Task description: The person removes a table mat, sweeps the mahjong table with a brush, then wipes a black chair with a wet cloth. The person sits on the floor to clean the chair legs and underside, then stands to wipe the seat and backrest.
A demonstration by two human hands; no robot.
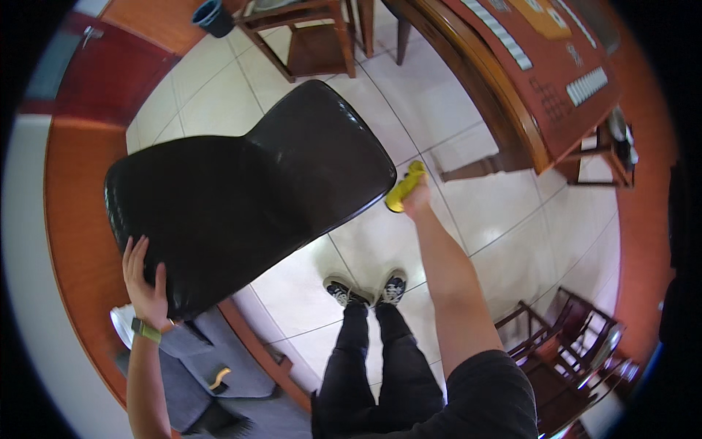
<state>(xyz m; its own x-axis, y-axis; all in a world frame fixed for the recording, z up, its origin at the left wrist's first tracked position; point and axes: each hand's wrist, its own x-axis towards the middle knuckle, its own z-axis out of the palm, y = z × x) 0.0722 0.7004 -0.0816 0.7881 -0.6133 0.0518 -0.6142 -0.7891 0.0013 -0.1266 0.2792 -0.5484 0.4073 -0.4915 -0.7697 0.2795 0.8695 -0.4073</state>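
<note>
A dark brown chair (263,164) with a glossy, leather-like surface stands in front of me. Its backrest (181,219) is on the left and its seat (329,153) extends towards the upper right. My left hand (147,288), with a green-banded watch at the wrist, grips the near corner of the backrest, fingers and thumb spread over its edge. In my right hand (417,197) is a bunched yellow cloth (403,192), close beside the seat's right edge; whether it touches the seat, I cannot tell. The chair hides its own legs.
A wooden table (515,104) bearing mahjong tiles (587,86) stands at upper right. Beyond the seat are a wooden stand (321,52) and a dark bin (213,19). A grey sofa (236,378) lies at lower left, wooden chairs (554,335) at lower right.
</note>
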